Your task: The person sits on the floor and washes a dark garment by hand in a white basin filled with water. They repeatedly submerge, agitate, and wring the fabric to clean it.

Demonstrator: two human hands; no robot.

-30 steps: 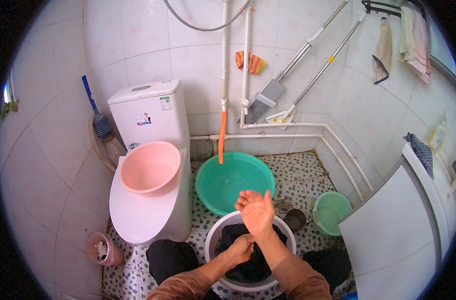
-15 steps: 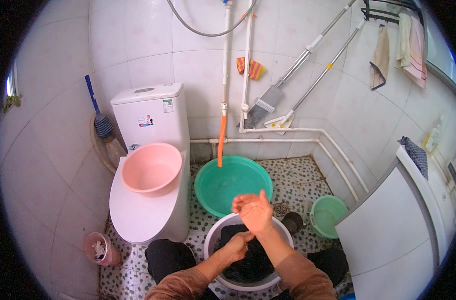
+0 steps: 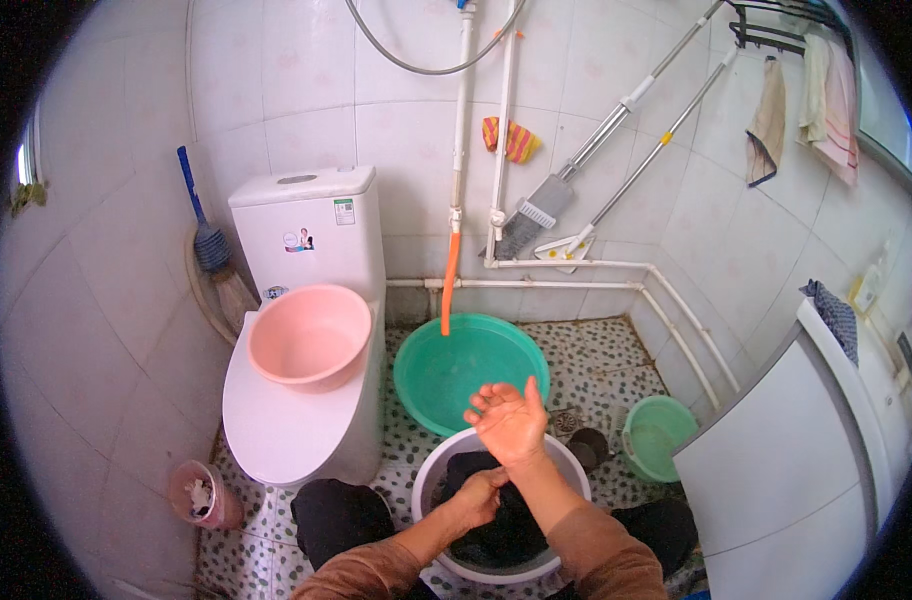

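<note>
Both my hands are over a white basin (image 3: 423, 478) with dark wet-looking cloth (image 3: 473, 466) in it. My right hand (image 3: 511, 425) is raised above the basin's far rim, palm up and fingers spread, holding nothing. My left hand (image 3: 479, 498) is lower, over the cloth, with its fingers curled and its thumb against my right wrist. Its fingertips are hidden, so what it grips cannot be made out. Just beyond stands a wide green basin (image 3: 456, 375) holding water, with an orange hose end (image 3: 450, 285) hanging over it.
A pink basin (image 3: 311, 340) rests on the closed toilet lid (image 3: 276, 430) at left. To the right are a small green basin (image 3: 660, 435), a dark cup (image 3: 587, 447) and a white cabinet (image 3: 776, 450). A pink bin (image 3: 208, 495) stands at lower left. Mops (image 3: 551, 205) lean on the back wall.
The whole view has shifted slightly, with things sitting a little further right. My hands keep nearly the same pose over the basin.
</note>
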